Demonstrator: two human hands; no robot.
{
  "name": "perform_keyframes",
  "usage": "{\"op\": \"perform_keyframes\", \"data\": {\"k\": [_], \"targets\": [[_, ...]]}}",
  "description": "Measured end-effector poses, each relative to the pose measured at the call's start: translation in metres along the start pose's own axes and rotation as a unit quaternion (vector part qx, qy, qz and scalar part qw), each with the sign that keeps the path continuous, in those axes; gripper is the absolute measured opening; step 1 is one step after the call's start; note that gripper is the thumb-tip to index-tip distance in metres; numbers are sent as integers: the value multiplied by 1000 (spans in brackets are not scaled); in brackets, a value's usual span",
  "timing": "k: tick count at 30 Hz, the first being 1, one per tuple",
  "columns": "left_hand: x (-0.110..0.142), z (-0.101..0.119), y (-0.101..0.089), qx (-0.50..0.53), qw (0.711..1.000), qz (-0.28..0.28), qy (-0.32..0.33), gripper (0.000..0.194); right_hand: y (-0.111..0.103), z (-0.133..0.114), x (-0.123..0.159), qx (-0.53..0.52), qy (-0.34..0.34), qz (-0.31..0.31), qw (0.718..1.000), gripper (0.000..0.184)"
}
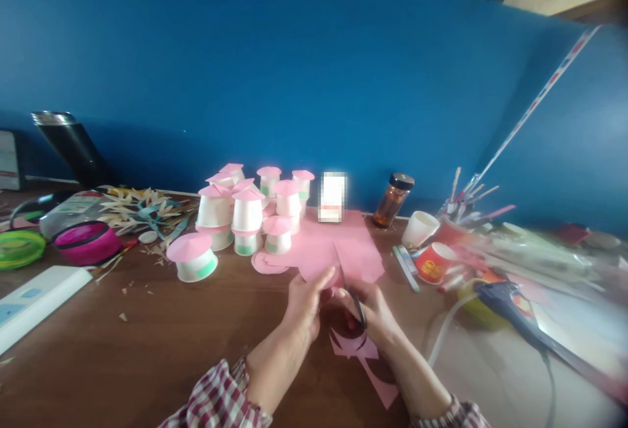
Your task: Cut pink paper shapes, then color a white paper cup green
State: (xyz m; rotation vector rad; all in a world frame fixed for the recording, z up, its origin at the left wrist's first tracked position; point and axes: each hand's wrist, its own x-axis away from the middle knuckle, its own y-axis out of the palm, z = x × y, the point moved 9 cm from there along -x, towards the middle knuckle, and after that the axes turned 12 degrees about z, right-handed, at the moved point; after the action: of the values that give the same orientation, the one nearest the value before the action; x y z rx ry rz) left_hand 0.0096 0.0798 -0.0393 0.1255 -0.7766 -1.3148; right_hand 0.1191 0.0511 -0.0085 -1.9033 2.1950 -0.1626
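Note:
My right hand (377, 315) is closed around a pair of dark-handled scissors (362, 313). The blades point up and away, close to the fingers of my left hand (307, 307). That hand pinches a small piece of pink paper, partly hidden by the fingers and hard to tell apart from the pink sheets (350, 235) lying just behind. Below my hands, pink offcuts (356, 344) with curved cut edges lie on the brown table. Left of the sheets, several white paper cups (248, 212) stand upside down, some stacked, topped with pink paper cones (191, 247).
At left are a power strip (44, 300), a magenta tape roll (87, 243) and a black flask (69, 143). A brown jar (392, 200), a red paper cup (435, 262) and a blurred glue gun (515, 313) with its cord are on the right. A blue wall (294, 74) rises behind.

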Motion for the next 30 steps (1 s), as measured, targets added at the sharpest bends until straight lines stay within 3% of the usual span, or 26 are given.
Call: {"op": "perform_keyframes", "data": {"k": [6,16,30], "targets": [[-1,6,-2,-23,1000,9,20,30,2,2,1,-21,14,-14,1000,35],[6,11,6,-30,999,-35,-7,26,-1,1,1,-11,4,-15,1000,36],[-1,9,-1,-37,999,-12,-20,29,-3,-1,1,-3,-1,0,1000,38]]}}
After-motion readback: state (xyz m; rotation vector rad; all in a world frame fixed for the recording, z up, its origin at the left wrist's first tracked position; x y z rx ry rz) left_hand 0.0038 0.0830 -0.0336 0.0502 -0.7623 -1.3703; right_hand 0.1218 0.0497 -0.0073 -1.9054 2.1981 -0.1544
